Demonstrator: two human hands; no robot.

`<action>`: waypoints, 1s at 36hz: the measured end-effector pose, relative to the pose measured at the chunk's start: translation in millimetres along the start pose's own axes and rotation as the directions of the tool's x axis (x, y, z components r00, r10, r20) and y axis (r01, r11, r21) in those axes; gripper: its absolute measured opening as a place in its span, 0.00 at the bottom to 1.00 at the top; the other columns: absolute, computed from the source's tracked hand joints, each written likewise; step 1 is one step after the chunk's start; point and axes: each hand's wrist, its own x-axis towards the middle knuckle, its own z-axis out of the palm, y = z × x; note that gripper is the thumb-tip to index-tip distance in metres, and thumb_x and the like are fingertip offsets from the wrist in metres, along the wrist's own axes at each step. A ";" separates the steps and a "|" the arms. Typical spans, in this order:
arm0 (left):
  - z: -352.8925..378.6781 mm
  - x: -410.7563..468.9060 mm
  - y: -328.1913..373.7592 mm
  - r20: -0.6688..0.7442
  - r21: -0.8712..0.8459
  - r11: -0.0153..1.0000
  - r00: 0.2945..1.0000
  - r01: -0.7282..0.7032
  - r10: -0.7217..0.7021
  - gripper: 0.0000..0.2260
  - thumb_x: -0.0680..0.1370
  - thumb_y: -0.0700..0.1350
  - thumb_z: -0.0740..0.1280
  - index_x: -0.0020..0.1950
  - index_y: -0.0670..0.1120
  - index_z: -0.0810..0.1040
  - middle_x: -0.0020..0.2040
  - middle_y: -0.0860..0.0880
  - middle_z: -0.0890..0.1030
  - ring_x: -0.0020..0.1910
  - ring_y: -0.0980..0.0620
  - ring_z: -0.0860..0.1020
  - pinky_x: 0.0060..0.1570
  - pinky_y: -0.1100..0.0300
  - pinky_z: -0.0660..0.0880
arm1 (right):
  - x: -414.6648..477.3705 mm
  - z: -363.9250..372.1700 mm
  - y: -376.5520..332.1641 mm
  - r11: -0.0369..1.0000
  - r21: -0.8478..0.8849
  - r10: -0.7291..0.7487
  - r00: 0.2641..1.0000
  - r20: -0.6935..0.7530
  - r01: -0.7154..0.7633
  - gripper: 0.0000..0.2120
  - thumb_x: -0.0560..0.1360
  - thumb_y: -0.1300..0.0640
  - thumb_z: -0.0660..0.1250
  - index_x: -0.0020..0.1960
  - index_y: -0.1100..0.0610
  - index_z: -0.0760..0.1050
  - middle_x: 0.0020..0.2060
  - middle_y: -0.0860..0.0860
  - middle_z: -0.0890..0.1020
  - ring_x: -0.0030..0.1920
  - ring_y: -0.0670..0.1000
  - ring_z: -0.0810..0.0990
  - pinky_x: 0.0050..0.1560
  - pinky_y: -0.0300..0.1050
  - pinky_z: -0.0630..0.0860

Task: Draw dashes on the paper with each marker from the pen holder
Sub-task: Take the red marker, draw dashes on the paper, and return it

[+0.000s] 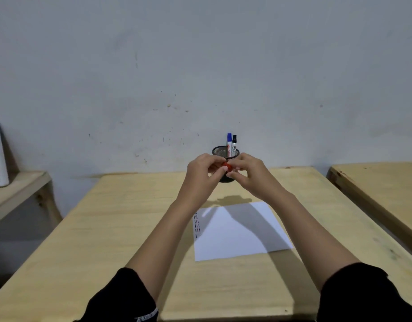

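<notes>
Above the paper (239, 231), both hands (201, 173) grip, seemingly, a red marker (227, 167).

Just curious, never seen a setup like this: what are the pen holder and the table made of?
The pen holder looks like black wire mesh, probably metal; its wall shows a fine see-through weave. The table looks like pale, matte wood, with faint grain and knots.

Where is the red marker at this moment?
In the head view, the red marker is held between the left hand and right hand, raised in front of the pen holder, beyond the paper.
</notes>
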 end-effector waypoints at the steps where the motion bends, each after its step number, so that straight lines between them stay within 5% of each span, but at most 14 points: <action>1: 0.2 -2.3 0.0 -0.002 0.008 1.000 1.000 0.002 -0.002 0.06 0.74 0.39 0.70 0.50 0.42 0.82 0.44 0.48 0.81 0.44 0.53 0.81 0.49 0.64 0.77 | -2.5 0.9 -0.9 1.000 -0.010 -0.003 1.000 0.010 0.003 0.09 0.75 0.61 0.67 0.53 0.57 0.81 0.44 0.55 0.76 0.49 0.56 0.77 0.56 0.50 0.73; 5: 1.0 -9.1 0.1 0.007 0.012 1.000 1.000 0.012 -0.012 0.04 0.73 0.39 0.70 0.47 0.42 0.82 0.41 0.50 0.81 0.37 0.63 0.79 0.44 0.71 0.75 | -11.3 3.1 -2.8 1.000 -0.010 0.003 1.000 0.025 -0.003 0.08 0.74 0.59 0.67 0.52 0.54 0.82 0.42 0.54 0.76 0.46 0.54 0.77 0.52 0.47 0.74; 11: -6.2 -16.2 -1.5 -0.077 -0.085 0.988 0.988 0.126 -0.133 0.04 0.74 0.40 0.70 0.46 0.43 0.83 0.41 0.49 0.83 0.37 0.61 0.78 0.41 0.74 0.71 | -27.4 -5.5 0.1 0.959 0.254 0.132 0.991 -0.013 -0.125 0.05 0.71 0.56 0.72 0.47 0.51 0.83 0.43 0.48 0.84 0.44 0.47 0.80 0.46 0.41 0.74; 16: -16.7 -24.5 -9.4 -0.079 -0.290 0.919 0.951 0.266 -0.300 0.03 0.74 0.43 0.70 0.45 0.49 0.83 0.38 0.48 0.81 0.39 0.56 0.76 0.43 0.63 0.70 | -41.3 -11.4 15.8 0.868 0.457 0.244 0.968 -0.053 -0.194 0.06 0.68 0.61 0.75 0.44 0.53 0.83 0.34 0.45 0.84 0.38 0.43 0.80 0.44 0.38 0.75; 21: -12.0 -38.4 -14.0 -0.039 -0.433 0.837 0.921 0.334 -0.387 0.05 0.75 0.41 0.69 0.50 0.44 0.83 0.38 0.51 0.82 0.36 0.64 0.79 0.46 0.71 0.74 | -54.2 -9.0 18.9 0.626 0.767 0.386 0.911 -0.144 -0.145 0.08 0.68 0.66 0.72 0.44 0.56 0.81 0.29 0.45 0.82 0.35 0.45 0.80 0.40 0.34 0.76; 24: -2.7 -43.9 -13.8 -0.001 -0.479 0.804 0.915 0.353 -0.403 0.06 0.75 0.40 0.69 0.50 0.42 0.82 0.39 0.50 0.82 0.37 0.64 0.80 0.44 0.72 0.75 | -55.6 3.0 12.5 0.367 0.928 0.464 0.878 -0.116 -0.071 0.07 0.71 0.70 0.67 0.45 0.60 0.78 0.28 0.45 0.81 0.32 0.44 0.79 0.37 0.32 0.75; 26: 2.9 -45.4 -11.8 0.027 -0.488 0.794 0.915 0.362 -0.402 0.06 0.75 0.39 0.69 0.51 0.41 0.82 0.39 0.49 0.82 0.37 0.63 0.80 0.45 0.72 0.75 | -55.3 12.5 6.9 0.297 0.952 0.474 0.877 -0.078 -0.076 0.07 0.72 0.70 0.66 0.45 0.60 0.77 0.28 0.45 0.81 0.32 0.43 0.79 0.37 0.31 0.75; 32: 3.3 -43.7 -8.9 0.107 -0.482 0.786 0.916 0.387 -0.386 0.05 0.76 0.39 0.67 0.44 0.47 0.80 0.40 0.47 0.81 0.43 0.52 0.80 0.55 0.60 0.75 | -54.2 22.5 3.0 0.307 0.949 0.455 0.887 -0.079 -0.073 0.06 0.74 0.68 0.65 0.45 0.59 0.78 0.30 0.45 0.82 0.33 0.43 0.80 0.41 0.32 0.76; 36: 0.8 -43.2 -9.8 0.156 -0.451 0.806 0.923 0.383 -0.352 0.05 0.78 0.38 0.64 0.51 0.41 0.79 0.40 0.46 0.80 0.42 0.54 0.79 0.56 0.60 0.76 | -52.8 21.7 1.9 0.359 0.930 0.408 0.909 -0.078 -0.082 0.06 0.74 0.68 0.64 0.45 0.58 0.76 0.30 0.45 0.81 0.34 0.44 0.79 0.42 0.33 0.76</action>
